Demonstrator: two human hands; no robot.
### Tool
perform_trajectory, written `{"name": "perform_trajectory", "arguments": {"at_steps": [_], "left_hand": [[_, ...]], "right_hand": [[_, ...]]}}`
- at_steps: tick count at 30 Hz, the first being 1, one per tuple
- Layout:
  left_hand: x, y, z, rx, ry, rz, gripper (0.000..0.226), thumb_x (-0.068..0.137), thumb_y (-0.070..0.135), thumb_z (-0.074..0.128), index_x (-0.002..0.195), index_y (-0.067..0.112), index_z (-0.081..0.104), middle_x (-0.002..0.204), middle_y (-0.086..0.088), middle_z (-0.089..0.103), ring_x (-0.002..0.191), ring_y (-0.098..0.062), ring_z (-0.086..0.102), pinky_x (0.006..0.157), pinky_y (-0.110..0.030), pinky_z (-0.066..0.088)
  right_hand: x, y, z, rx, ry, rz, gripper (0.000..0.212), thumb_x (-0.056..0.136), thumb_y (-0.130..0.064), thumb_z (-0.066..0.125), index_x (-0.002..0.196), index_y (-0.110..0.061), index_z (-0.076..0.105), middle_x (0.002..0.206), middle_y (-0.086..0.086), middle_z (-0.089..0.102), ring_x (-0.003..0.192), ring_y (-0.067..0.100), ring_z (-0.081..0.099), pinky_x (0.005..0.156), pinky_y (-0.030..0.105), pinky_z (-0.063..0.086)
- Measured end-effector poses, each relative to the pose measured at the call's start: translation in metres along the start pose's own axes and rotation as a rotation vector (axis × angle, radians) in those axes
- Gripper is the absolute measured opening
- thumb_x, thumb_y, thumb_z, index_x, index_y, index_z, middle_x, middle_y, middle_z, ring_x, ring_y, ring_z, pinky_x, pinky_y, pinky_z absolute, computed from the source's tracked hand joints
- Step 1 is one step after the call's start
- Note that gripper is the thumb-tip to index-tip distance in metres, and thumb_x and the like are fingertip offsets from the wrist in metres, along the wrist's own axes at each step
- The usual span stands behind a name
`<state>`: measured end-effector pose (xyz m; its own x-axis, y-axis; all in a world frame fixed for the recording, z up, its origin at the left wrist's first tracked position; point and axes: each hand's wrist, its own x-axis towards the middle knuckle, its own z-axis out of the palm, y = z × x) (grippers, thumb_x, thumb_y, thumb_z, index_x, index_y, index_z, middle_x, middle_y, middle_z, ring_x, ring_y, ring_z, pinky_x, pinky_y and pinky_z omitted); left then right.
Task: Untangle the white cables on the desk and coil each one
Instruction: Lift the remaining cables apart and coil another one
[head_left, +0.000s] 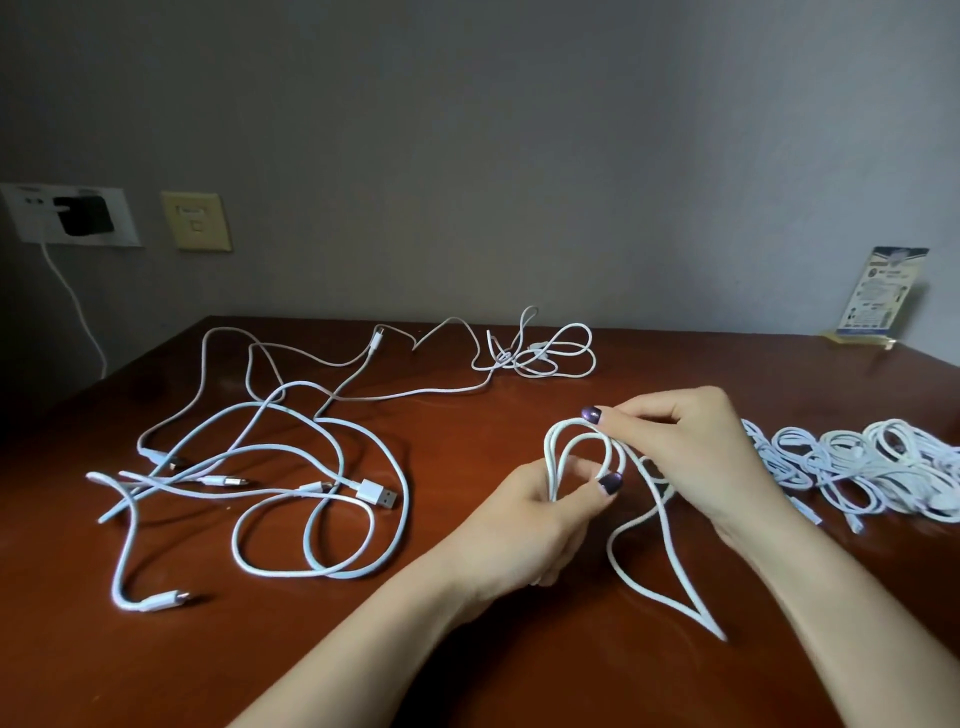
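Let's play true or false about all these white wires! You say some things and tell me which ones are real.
1. The left hand and right hand both hold one cable. True.
2. The tangle on the left is already neatly coiled. False: it lies loose, its strands crossing each other.
3. Coiled cables lie in a pile on the right. True.
4. The desk is white. False: it is reddish brown.
5. A black plug sits in the wall socket. True.
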<state>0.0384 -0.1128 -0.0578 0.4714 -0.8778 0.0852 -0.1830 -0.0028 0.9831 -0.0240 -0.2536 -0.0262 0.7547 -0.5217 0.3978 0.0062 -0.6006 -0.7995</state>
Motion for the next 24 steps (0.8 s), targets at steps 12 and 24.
{"name": "perform_trajectory", "arguments": {"at_steps": [12,24], "left_hand": [[-0.001,0.002,-0.001,-0.277,-0.149,-0.049,0.021,0.1,0.02,0.043,0.089,0.005,0.053,0.049,0.006,0.031,0.04,-0.006,0.026,0.038,-0.015,0.028],[0.0,0.002,-0.005,-0.148,-0.109,-0.105,0.014,0.096,0.012,0.05,0.082,0.012,0.053,0.058,0.002,0.047,0.042,-0.009,0.031,0.04,-0.02,0.025]], "right_hand": [[-0.008,0.004,0.018,-0.1,0.33,-0.339,0.012,0.075,-0.013,0.076,0.064,-0.017,0.072,0.057,-0.011,0.058,0.059,0.006,0.06,0.049,0.008,0.039],[-0.002,0.013,0.02,-0.137,0.22,-0.248,0.012,0.077,-0.014,0.076,0.065,-0.014,0.072,0.063,-0.008,0.06,0.066,-0.002,0.056,0.056,0.006,0.037]]}}
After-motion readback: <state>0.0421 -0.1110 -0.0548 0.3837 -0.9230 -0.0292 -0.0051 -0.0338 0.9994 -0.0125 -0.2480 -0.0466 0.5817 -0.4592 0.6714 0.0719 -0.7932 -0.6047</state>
